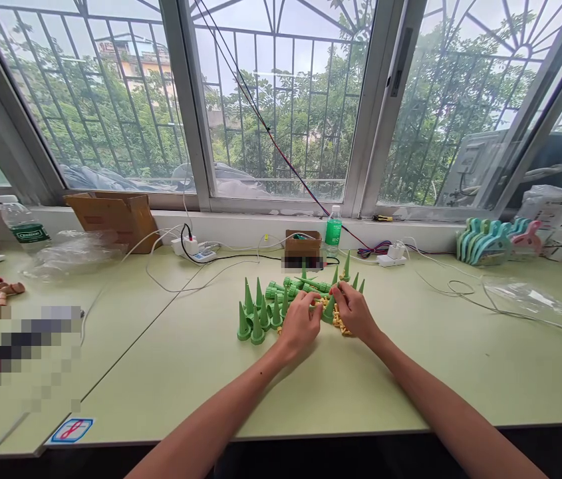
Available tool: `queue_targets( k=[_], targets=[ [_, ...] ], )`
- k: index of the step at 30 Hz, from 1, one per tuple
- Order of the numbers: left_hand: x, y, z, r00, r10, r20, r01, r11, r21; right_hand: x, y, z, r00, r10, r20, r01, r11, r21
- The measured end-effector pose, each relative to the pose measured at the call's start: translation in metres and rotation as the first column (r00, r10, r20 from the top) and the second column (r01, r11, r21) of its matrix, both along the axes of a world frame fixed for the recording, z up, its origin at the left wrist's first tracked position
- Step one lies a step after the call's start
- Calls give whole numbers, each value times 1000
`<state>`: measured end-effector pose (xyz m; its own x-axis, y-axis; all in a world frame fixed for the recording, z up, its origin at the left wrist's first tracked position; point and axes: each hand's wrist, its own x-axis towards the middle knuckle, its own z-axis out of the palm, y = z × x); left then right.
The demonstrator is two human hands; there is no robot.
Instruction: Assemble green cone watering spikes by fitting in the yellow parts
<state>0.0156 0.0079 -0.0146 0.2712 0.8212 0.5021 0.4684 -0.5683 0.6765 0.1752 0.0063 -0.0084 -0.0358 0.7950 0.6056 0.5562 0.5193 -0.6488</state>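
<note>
Green plastic cone spikes [257, 327] with ringed bases stand in a cluster to the left of my hands. More green spiked parts [316, 285] lie on their sides just beyond my fingers. Between and beneath the hands is a pile of small yellow parts [344, 327]. My left hand [300, 322] is closed over the left side of this pile, its fingertips partly hidden. Close by on the right, my right hand [354, 309] has thumb and fingers pinched together above the yellow parts. What either hand grips is too small or covered to make out.
A small brown box [303, 245] and a green-labelled bottle [333, 229] stand behind the parts. White cables [221, 269] and a power strip [391, 258] run along the back. Pastel clips [490, 241] are at right; a cardboard box [116, 219] is at left.
</note>
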Motion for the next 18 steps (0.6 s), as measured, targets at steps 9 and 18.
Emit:
queue_targets(
  k=[9, 18],
  targets=[
    [2, -1, -2, 997, -46, -55, 50, 996, 76, 0, 0, 2, 999, -15, 30, 15, 1000, 9],
    [3, -4, 0, 998, -29, -58, 36, 993, 116, 0, 1, 0, 1000, 4, 10, -3, 1000, -6]
  ],
)
